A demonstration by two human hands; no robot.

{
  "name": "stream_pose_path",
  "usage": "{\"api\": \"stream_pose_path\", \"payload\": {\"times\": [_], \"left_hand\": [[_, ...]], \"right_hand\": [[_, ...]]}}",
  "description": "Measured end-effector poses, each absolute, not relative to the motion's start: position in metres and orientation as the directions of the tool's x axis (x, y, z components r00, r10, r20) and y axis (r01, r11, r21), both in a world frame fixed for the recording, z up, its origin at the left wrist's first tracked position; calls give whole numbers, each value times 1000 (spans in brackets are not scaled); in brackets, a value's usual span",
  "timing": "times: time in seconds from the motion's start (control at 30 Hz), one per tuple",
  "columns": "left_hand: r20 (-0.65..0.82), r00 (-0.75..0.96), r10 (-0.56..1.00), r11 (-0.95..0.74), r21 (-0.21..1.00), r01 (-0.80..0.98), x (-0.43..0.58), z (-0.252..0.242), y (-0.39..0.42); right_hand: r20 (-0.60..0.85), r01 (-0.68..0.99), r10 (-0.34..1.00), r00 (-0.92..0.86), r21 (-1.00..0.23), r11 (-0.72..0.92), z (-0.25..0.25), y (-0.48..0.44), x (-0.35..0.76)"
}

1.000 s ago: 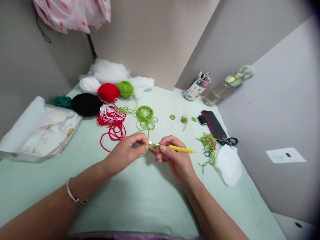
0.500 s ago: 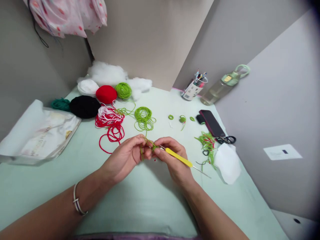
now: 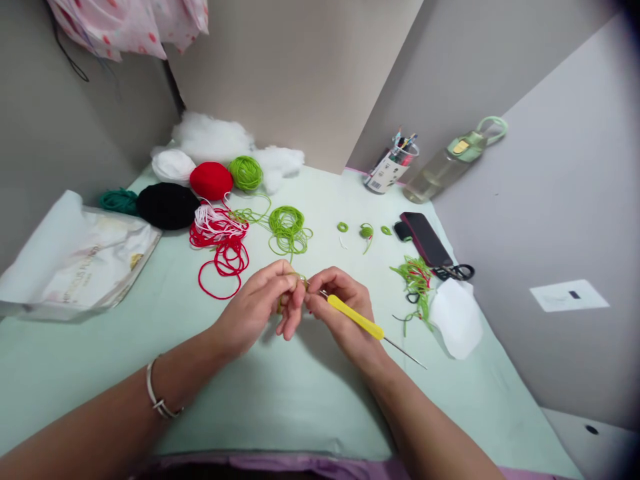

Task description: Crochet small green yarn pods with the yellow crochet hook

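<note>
My right hand grips a crochet hook with a yellow handle; its metal tip points at my left fingers and its thin rear end sticks out to the lower right. Green yarn is pinched in my left hand, thumb against fingertips, with the lower fingers partly extended. The small worked piece between the hands is mostly hidden by fingers. A strand runs up from it to a loose green coil. Red and white yarn lies tangled left of the coil.
Yarn balls, black and red among them, sit at the back left near white stuffing. Small green pieces, a phone, scissors, yarn scraps, a pen cup and a bottle are rightward.
My left hand has turned, its thumb now over the yarn and its lower fingers stretched further down. The hook has shifted slightly. The view has tilted a little.
</note>
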State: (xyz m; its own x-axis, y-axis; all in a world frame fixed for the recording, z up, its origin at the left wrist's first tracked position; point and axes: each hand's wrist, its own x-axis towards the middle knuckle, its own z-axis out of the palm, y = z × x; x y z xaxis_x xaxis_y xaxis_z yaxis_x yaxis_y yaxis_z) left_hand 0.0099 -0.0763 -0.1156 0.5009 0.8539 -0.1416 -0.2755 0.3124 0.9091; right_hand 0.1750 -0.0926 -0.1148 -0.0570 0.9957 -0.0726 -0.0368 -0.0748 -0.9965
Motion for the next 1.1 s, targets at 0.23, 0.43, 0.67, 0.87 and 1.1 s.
{"api": "stream_pose_path", "payload": {"times": [0.23,0.43,0.67,0.87,1.1], "left_hand": [[-81,569,819,72,997,39,1,-123,-78],[-137,603,786,44,985,167,-16,-122,-78],[-143,600,787,359,897,-257,-12,-120,-76],[-133,577,806,363,881,-303,-6,-120,-75],[-60,574,817,-3,994,107,-7,-125,-81]], "right_hand": [[-70,35,993,-94,-997,-67,-121,-94,177],[-153,2,970,-191,-988,-155,-124,-96,180],[-175,-83,964,-201,-977,-195,-125,-90,176],[-138,-68,980,-143,-987,-148,-121,-91,170],[-86,41,991,-100,-996,-82,-121,-91,167]]}}
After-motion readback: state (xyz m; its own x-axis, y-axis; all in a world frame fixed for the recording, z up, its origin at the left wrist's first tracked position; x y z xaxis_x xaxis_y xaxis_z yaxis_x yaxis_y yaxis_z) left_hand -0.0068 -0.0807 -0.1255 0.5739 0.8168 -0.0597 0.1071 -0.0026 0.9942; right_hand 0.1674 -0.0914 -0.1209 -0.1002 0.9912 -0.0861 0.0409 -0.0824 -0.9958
